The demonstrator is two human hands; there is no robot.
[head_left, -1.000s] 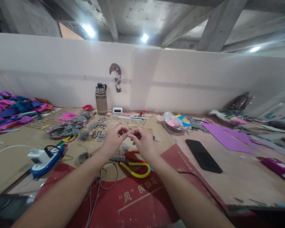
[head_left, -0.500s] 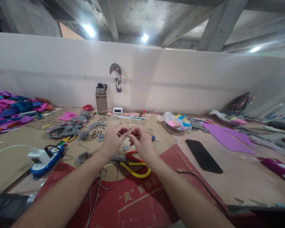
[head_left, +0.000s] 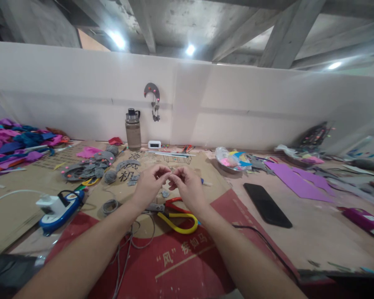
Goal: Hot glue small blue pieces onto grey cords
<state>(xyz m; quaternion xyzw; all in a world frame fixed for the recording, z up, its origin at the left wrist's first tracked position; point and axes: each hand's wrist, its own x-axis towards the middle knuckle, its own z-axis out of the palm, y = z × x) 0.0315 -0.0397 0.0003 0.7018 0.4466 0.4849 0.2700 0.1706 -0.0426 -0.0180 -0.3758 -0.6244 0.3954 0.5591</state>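
Note:
My left hand (head_left: 149, 185) and my right hand (head_left: 187, 187) are raised together over the middle of the table, fingertips pinched and almost touching. Between them they grip a small thin piece, too small to name. Just beneath the hands lie pliers with red handles (head_left: 168, 204) and a tool with yellow handles (head_left: 179, 222) on a red printed sheet (head_left: 174, 265). Thin grey wire (head_left: 127, 241) trails across that sheet under my left forearm. A small grey scrap (head_left: 166, 193) lies below the fingertips.
A blue and white glue gun (head_left: 57, 207) rests at the left, a black phone (head_left: 267, 204) at the right. A water bottle (head_left: 132, 129) and small white clock (head_left: 153, 144) stand by the back wall. Grey felt pieces (head_left: 90, 168), purple sheets (head_left: 299, 180) and coloured scraps (head_left: 15, 143) lie around.
Both hands have stayed pinched together in the same spot, with only slight shifts of the fingers. Nothing else on the table has moved.

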